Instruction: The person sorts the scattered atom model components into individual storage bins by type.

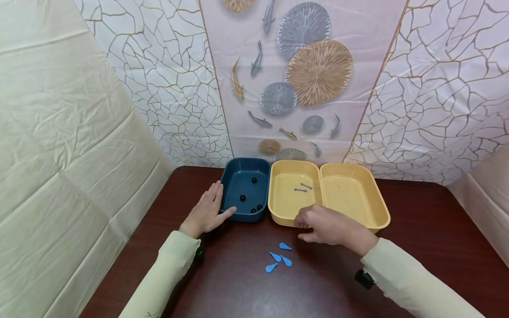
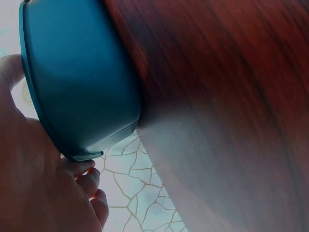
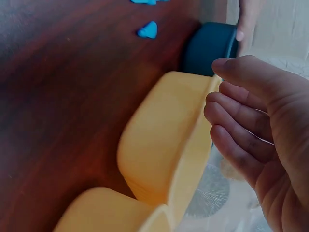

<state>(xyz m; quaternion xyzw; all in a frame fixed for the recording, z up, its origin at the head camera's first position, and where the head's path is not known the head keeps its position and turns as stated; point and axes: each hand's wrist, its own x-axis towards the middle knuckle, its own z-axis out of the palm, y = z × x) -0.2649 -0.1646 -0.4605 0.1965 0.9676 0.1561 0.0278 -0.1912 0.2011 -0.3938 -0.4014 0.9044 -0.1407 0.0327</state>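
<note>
My left hand (image 1: 206,211) rests along the left rim of the dark blue tray (image 1: 247,217), its fingers straight and its thumb over the front corner. Several small black balls (image 1: 242,198) lie inside that tray. Over the front edge of the middle yellow tray (image 1: 283,213) is my right hand (image 1: 328,225); its fingers are loosely bent with the thumb apart, and the right wrist view shows nothing held. Two thin purple dumbbell-shaped pieces (image 1: 300,190) lie in this tray. Several blue teardrop-shaped pieces (image 1: 285,260) lie on the table, left of and nearer than the right hand.
A second yellow tray (image 1: 374,207) stands at the right, against the middle one. All three trays stand in a row at the back of the dark wooden table (image 1: 246,287). Behind them hangs a patterned cloth (image 1: 254,137), and a pale cloth (image 1: 79,176) covers the left side.
</note>
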